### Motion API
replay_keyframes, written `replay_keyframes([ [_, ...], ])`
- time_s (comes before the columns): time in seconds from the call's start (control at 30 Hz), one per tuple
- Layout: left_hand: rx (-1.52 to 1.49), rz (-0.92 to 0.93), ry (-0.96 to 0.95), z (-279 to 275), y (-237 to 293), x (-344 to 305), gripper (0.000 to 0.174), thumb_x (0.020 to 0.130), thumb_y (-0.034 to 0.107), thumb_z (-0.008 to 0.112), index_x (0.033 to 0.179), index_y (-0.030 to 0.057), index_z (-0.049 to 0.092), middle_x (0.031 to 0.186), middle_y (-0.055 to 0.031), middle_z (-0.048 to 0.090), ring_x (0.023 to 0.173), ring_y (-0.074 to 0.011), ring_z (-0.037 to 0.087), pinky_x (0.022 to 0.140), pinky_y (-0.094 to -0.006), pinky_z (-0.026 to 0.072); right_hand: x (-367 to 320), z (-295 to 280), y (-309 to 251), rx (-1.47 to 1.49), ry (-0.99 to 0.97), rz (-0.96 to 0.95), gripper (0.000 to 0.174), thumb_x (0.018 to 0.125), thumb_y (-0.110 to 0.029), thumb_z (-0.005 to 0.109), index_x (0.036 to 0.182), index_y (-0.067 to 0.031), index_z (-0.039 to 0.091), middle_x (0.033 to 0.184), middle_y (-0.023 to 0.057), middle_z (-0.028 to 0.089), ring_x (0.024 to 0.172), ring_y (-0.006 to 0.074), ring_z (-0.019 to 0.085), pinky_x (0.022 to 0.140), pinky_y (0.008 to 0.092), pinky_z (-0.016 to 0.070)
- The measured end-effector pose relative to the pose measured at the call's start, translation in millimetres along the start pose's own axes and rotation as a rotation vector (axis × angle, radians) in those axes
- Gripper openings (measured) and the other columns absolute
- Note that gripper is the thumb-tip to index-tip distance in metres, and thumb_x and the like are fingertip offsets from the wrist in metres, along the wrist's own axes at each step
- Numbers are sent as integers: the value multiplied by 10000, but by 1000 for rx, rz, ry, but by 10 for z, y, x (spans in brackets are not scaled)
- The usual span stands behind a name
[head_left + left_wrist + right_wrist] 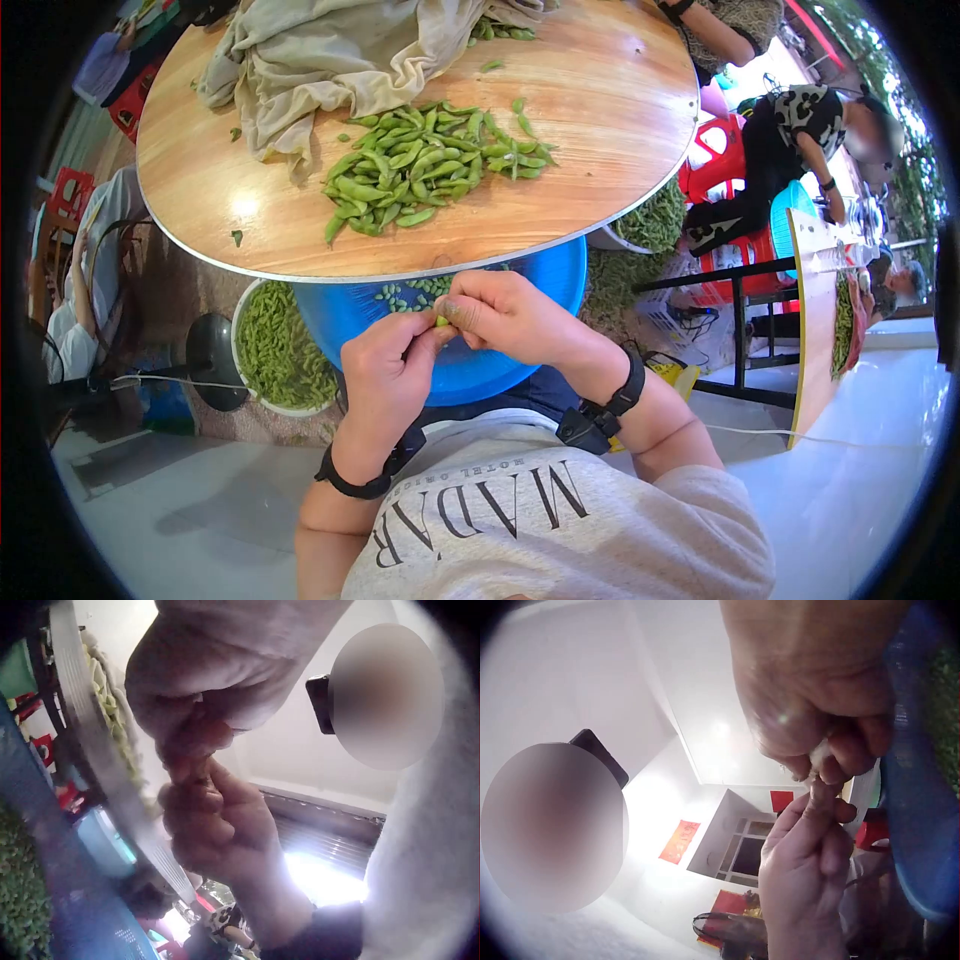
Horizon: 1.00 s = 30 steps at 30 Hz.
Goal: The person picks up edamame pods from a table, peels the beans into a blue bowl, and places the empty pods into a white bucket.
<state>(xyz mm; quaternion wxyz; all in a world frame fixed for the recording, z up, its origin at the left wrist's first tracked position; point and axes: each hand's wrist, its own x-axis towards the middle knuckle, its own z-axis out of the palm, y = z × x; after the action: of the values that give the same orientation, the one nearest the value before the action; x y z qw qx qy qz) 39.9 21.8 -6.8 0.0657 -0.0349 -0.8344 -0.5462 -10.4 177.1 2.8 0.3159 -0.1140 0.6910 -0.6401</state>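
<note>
My left hand [388, 362] and right hand [512, 316] meet over a blue basin [570, 265], just below the table's near edge. Between their fingertips is a small green bean pod [441, 321], mostly covered by the fingers. Both hands pinch it, the right thumb lying over its top. In both wrist views the fingertips come together and largely hide the pod. Shelled green beans [395, 298] lie in the basin beneath the hands. Unshelled bean pods [405, 165] form a heap on the round wooden table [590, 110].
A crumpled cloth [320, 60] covers the table's far left part. Left of the basin stands a white tub [240, 345] full of green material; another tub [625, 240] is at right. People sit around, one beside a red stool [715, 155] at right.
</note>
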Motion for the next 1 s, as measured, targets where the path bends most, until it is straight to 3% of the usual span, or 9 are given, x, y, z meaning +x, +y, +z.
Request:
replay_keyframes([
  [0.03, -42, -23, 6, 14, -31, -4, 72, 725, 10, 653, 790, -2, 627, 619, -87, 584, 458, -149, 520, 419, -251, 391, 2, -3, 11, -2, 4, -2, 243, 886, -209, 488, 733, -24, 525, 568, 7, 475, 516, 67, 425, 458, 225, 348],
  [0.13, -416, -406, -86, -17, 17, 2, 41, 772, 27, 623, 792, -9, 622, 628, -78, 596, 405, -97, 475, 371, -206, 354, -2, -3, 34, 10, -26, 15, 210, 896, -180, 472, 779, -19, 539, 597, -3, 485, 551, 55, 423, 491, 210, 358],
  [0.33, -950, -633, -285, -122, -234, 80, 72, 806, 35, 586, 835, -20, 620, 649, -101, 601, 380, -74, 439, 344, -184, 325, -47, -13, 132, -307, -22, -239, 248, 879, -215, 505, 726, -21, 519, 568, 19, 498, 517, 76, 446, 455, 255, 367],
  [0.37, -941, -608, -282, -103, -221, 72, 76, 805, 29, 583, 846, -22, 622, 659, -99, 607, 403, -74, 464, 356, -182, 339, -42, -22, 166, -322, 5, -260, 263, 891, -226, 487, 725, -24, 514, 567, 16, 491, 511, 77, 439, 453, 243, 363],
  [0.47, -737, -563, -196, -60, -108, 54, 84, 789, 27, 606, 853, -25, 625, 664, -83, 607, 430, -68, 476, 372, -178, 352, -42, -67, 139, 85, -28, -25, 306, 907, -265, 460, 713, -33, 504, 564, 4, 474, 497, 74, 421, 446, 231, 354],
  [0.53, -594, -456, -131, 3, -35, 37, 94, 766, 26, 634, 847, -21, 633, 659, -65, 604, 438, -59, 473, 378, -178, 353, -63, -62, 117, 169, -64, 37, 353, 921, -320, 423, 714, -45, 500, 564, -10, 456, 490, 66, 403, 440, 215, 347],
  [0.67, -379, -358, -79, 47, -44, -30, 109, 726, 25, 678, 825, -10, 648, 653, -40, 597, 441, -45, 457, 381, -181, 342, -104, -86, 105, 181, -92, 64, 348, 926, -343, 405, 755, -53, 492, 587, -7, 455, 509, 64, 409, 452, 208, 349],
  [1.0, -295, -390, -96, 65, 20, -38, 64, 734, 21, 666, 783, -7, 635, 606, -43, 593, 417, -43, 454, 357, -184, 334, -158, -78, 96, 46, -85, -27, 275, 912, -281, 443, 805, -33, 487, 613, 25, 488, 544, 86, 453, 486, 237, 379],
])
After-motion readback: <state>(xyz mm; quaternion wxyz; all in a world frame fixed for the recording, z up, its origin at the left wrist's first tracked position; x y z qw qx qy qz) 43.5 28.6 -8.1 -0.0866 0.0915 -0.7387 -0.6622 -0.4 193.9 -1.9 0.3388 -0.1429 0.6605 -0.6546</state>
